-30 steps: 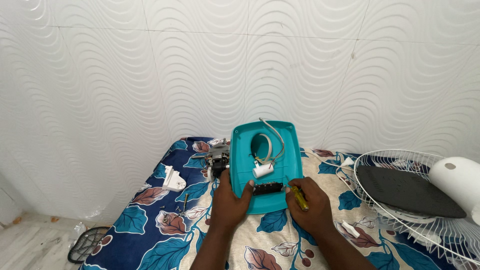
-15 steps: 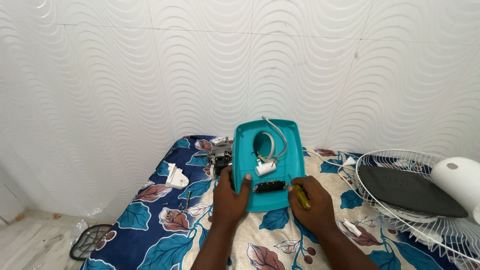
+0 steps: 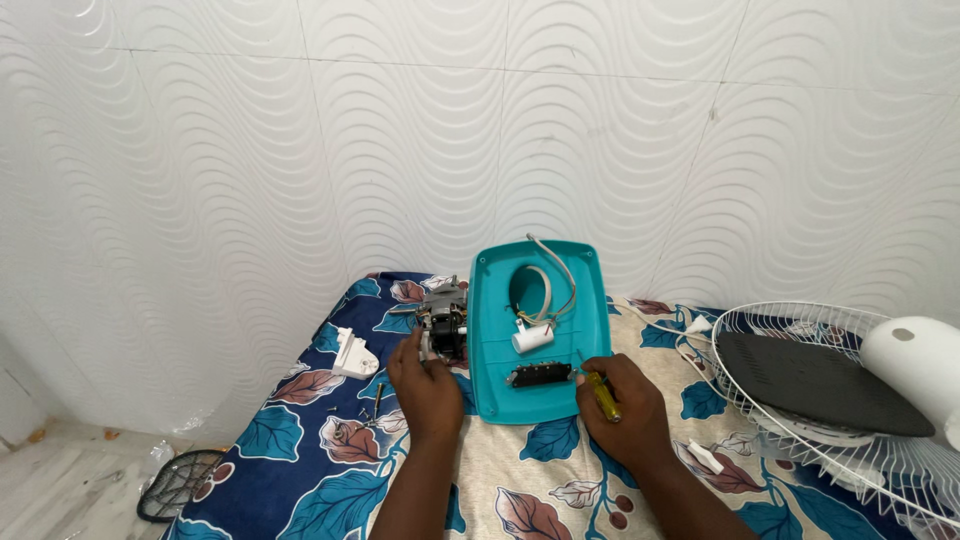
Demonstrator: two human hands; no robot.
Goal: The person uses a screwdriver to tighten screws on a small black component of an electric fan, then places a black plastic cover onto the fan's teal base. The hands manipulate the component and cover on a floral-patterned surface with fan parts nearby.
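surface: bed [image 3: 300, 480] with blue floral sheet, lower half of frame, against white wavy wall
teal cover [image 3: 540, 330]: centre of frame, lying flat on the bed, hollow side up, oval hole near its top
inside cover: white cylinder part [image 3: 533, 339] mid, black switch block [image 3: 540, 374] below it, wires [image 3: 553, 275] looping up through the hole
left hand [image 3: 428, 392]: lower centre-left, just left of the cover, fingers curled, tips at the motor; whether it grips the motor, cannot tell
motor [image 3: 443, 318]: grey/black, touching the cover's left edge, above the left hand
right hand [image 3: 620, 410]: lower centre-right, at the cover's lower right corner, closed around a screwdriver
screwdriver [image 3: 603, 393]: yellow handle in the fist, tip pointing up-left toward the switch block
white bracket [image 3: 353, 353]: left of the motor, apart from it, on the sheet
screws [image 3: 378, 400]: small, loose on the sheet left of the left hand
fan guard [image 3: 830, 400]: white wire grille, right side of frame, dark blade on it
white housing [image 3: 915, 355]: round, far right edge, over the guard
black grille [image 3: 180, 483]: on the floor, lower left
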